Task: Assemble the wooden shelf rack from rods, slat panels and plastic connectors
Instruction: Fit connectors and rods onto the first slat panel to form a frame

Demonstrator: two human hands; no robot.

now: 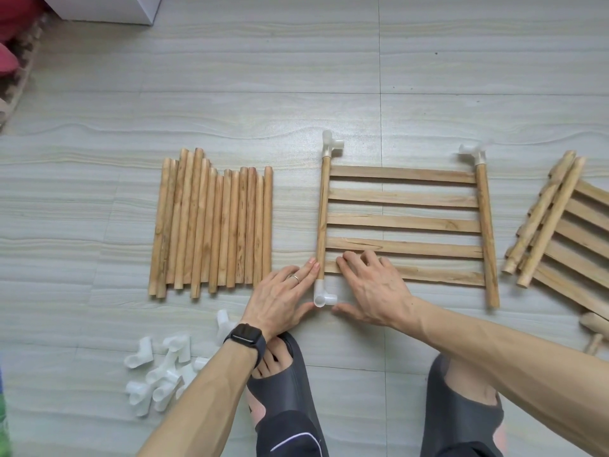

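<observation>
A slat panel (403, 222) lies flat on the floor in the middle. White plastic connectors cap its far left (331, 146) and far right (473, 152) rod ends. A third connector (323, 295) sits on the near end of the left rod. My left hand (280, 298) lies to the left of this connector, fingers straight along the rod and thumb touching the connector. My right hand (369, 288) rests with spread fingers on the panel's nearest slat, thumb just right of the connector. The right rod's near end (492, 303) is bare.
A row of loose wooden rods (211, 222) lies to the left. A heap of white connectors (158, 374) sits at lower left. More slat panels (566, 225) lie stacked at the right edge. My feet in dark slippers (283, 387) stand near the panel.
</observation>
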